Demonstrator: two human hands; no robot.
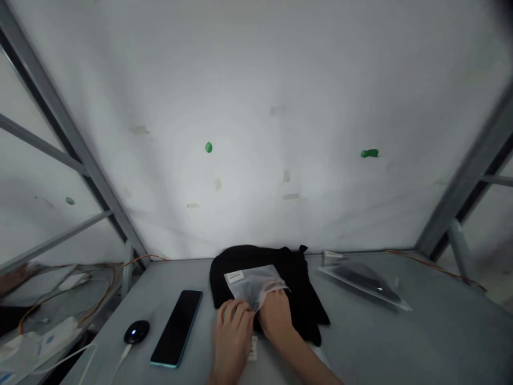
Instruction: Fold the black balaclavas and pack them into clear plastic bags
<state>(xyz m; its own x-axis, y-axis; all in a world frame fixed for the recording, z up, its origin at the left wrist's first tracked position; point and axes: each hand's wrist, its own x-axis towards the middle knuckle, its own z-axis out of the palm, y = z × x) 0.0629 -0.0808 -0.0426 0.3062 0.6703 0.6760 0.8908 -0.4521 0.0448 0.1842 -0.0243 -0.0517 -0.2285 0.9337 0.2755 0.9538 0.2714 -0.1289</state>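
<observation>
Pinches clear bag [249, 280] atop black cloth [310, 302] with left hand [233, 331], apparently to steady its mouth. Has right hand [276, 313] inside the mouth, above the cloth; cannot tell its grip. Has phone [177, 329] left of the cloth, presumably for clearance.

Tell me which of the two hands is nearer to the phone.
Left. The left hand is to the right of the phone, not touching it, at the edge of the clear bag. The right hand is farther right, beyond the left, at the bag's opening.
</observation>
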